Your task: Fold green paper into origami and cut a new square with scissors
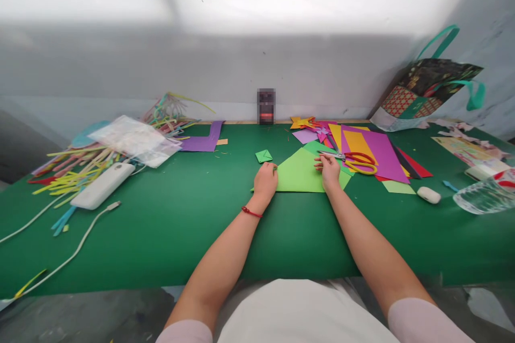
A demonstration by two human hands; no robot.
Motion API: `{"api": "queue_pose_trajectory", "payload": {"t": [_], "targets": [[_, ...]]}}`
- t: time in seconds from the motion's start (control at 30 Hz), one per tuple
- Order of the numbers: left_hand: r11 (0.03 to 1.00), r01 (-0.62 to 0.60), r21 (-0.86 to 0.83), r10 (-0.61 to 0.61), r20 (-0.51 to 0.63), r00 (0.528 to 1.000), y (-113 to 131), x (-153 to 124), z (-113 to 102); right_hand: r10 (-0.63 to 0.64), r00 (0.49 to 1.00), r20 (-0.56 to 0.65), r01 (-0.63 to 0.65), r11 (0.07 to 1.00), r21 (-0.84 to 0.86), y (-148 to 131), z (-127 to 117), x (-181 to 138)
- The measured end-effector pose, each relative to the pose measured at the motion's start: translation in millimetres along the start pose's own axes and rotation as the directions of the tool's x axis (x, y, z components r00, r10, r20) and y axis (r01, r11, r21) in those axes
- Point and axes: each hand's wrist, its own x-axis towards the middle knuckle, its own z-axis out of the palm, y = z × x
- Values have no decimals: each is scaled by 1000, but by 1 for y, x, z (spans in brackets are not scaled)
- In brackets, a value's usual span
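Note:
A light green sheet of paper (300,174), folded into a triangle, lies on the green table (169,225). My left hand (265,179) is closed and pinches the sheet's left corner. On its right edge rests my right hand (329,170), fingers curled down on the paper. Red-and-yellow-handled scissors (354,161) lie just right of my right hand, on a stack of coloured paper (378,155). A small folded green piece (264,156) sits above my left hand.
A white power bank (102,186) with cables lies at the left beside coloured straws (76,169) and a plastic bag (132,139). At the right are a white eraser (428,194), a plastic bottle (485,195) and a patterned gift bag (426,91).

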Motion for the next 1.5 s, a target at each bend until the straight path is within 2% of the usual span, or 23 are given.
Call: {"api": "queue_pose_trajectory", "payload": {"t": [0.07, 0.13, 0.23, 0.3, 0.37, 0.4, 0.43, 0.5, 0.57, 0.63, 0.7, 0.8, 0.83, 0.9, 0.93, 0.97, 1.0, 1.03, 1.07, 1.1, 1.3, 1.5], "targets": [[997, 76, -4, -76, 9, 997, 0, 1, -6, -9, 999, 44, 11, 999, -44, 0, 0, -1], [986, 147, -77, -142, 59, 988, -2, 3, -12, -24, 996, 90, 31, 997, -74, 0, 1, -2], [919, 295, -262, -236, 237, 943, -10, 7, -17, -34, 990, 139, 48, 994, -99, 1, 1, -3], [858, 371, -356, -223, 392, 893, -16, 8, -16, -33, 988, 150, 50, 993, -110, 2, 1, -3], [828, 370, -421, -129, 499, 857, -19, 9, -14, -44, 987, 154, 63, 990, -125, 3, 1, -3], [823, 345, -451, -74, 517, 853, -20, 9, -13, -65, 986, 151, 85, 987, -134, 2, 1, -3], [821, 310, -480, -28, 508, 861, -20, 10, -12, -100, 986, 137, 119, 983, -141, 1, 1, -3], [809, 233, -540, 22, 424, 906, -17, 12, -14, -208, 976, 65, 216, 965, -150, -3, 0, -3], [787, 151, -598, 33, 286, 958, -13, 13, -18, -328, 944, -33, 319, 935, -157, -9, -1, -5], [766, 60, -641, 32, 131, 991, -7, 13, -25, -408, 910, -78, 392, 906, -159, -16, -3, -10], [759, -32, -650, 51, 10, 999, -2, 11, -30, -439, 894, -87, 422, 892, -160, -23, -3, -17], [759, -128, -638, 87, -94, 992, 5, 6, -31, -458, 877, -147, 435, 885, -167, -30, 0, -29], [754, -145, -641, 81, -128, 988, 7, 4, -31, -435, 887, -154, 416, 898, -143, -32, 2, -32], [729, -163, -665, 55, -180, 982, 9, 2, -29, -301, 950, -84, 299, 954, -29, -32, 8, -40], [711, -163, -684, 42, -190, 981, 9, 2, -29, -191, 981, 16, 190, 981, 40, -32, 12, -44], [692, -159, -704, 33, -189, 981, 10, 1, -28, -70, 987, 146, 56, 994, 93, -31, 16, -49], [676, -151, -721, 30, -178, 984, 10, 1, -28, 57, 952, 300, -92, 990, 105, -30, 20, -54], [664, -141, -735, 32, -161, 986, 10, 1, -28, 131, 901, 414, -186, 978, 94, -29, 23, -59], [656, -131, -744, 37, -142, 989, 10, 0, -28, 167, 862, 478, -233, 969, 81, -28, 26, -65], [653, -125, -747, 44, -127, 991, 11, 0, -28, 178, 843, 508, -249, 966, 74, -27, 28, -69], [684, -73, -725, 63, -41, 997, 11, -3, -26, 163, 851, 499, -239, 967, 92, -26, 25, -74], [713, -49, -699, -1, -71, 997, 10, 1, -35, 131, 836, 533, -199, 977, 73, -25, 21, -70]]}}
